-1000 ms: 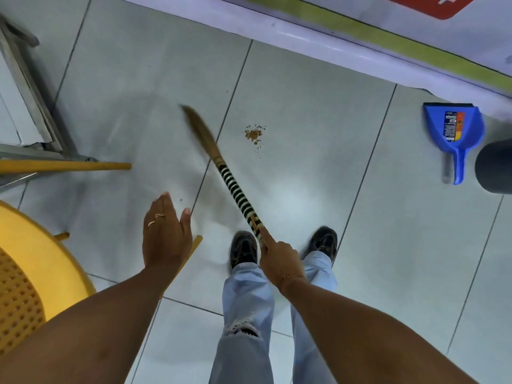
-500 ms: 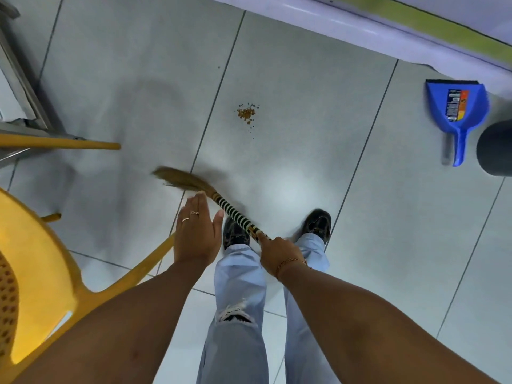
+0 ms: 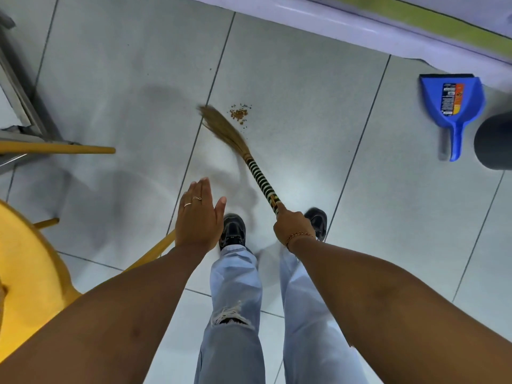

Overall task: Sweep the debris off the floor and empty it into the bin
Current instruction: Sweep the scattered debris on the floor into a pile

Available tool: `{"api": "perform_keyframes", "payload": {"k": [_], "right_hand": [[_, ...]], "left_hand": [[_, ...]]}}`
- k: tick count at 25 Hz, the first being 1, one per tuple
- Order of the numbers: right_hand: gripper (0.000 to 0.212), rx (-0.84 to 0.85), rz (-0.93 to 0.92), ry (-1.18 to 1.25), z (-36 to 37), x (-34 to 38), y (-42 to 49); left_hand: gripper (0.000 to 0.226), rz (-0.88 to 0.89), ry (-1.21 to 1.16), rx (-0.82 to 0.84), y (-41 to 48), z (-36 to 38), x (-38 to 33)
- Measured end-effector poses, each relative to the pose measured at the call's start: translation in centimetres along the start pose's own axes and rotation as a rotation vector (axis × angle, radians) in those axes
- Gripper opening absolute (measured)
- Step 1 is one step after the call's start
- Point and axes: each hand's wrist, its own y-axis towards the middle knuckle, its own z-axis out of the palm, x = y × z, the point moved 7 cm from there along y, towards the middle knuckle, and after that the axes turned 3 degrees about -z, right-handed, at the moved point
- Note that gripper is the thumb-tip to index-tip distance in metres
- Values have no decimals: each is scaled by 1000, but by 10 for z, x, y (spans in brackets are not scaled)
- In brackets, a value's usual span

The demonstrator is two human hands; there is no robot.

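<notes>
Your right hand [image 3: 293, 227] is closed around the end of the hand broom [image 3: 243, 156], fist wrapped on its black-and-white striped handle, just above your right shoe [image 3: 317, 221] in the lower middle of the frame. The broom slants up and to the left from that hand, and its straw bristles [image 3: 219, 123] fan out near the centre of the frame, their tip just left of the debris [image 3: 239, 113]. That debris is a small cluster of brown crumbs on the grey tiled floor [image 3: 304, 106], slightly above centre, with a few loose specks below it; whether the bristles touch it you cannot tell from here.

Your left hand [image 3: 198, 217] is flat and spread, fingers together, palm down, holding nothing; it hovers left of the broom handle, above your left shoe [image 3: 232, 230]. 2 rings show on its fingers.

The blue dustpan [image 3: 454, 102] lies on the floor at the upper right, handle pointing down the frame, well apart from the crumbs. Just right of it, cut by the frame edge, is the dark round bin [image 3: 496, 142]. A yellow plastic chair [image 3: 27, 267] fills the lower left
</notes>
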Motion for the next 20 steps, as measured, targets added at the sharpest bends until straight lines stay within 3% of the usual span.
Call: {"api": "perform_keyframes", "payload": {"k": [8, 12, 20], "right_hand": [[53, -106, -65, 72, -17, -30, -38], [51, -189, 42, 170, -22, -39, -55], [46, 41, 220, 398, 58, 29, -54]], "left_hand": [[58, 12, 2, 6, -17, 1, -17], [57, 15, -13, 3, -27, -2, -22], [60, -22, -6, 12, -19, -9, 18]]}}
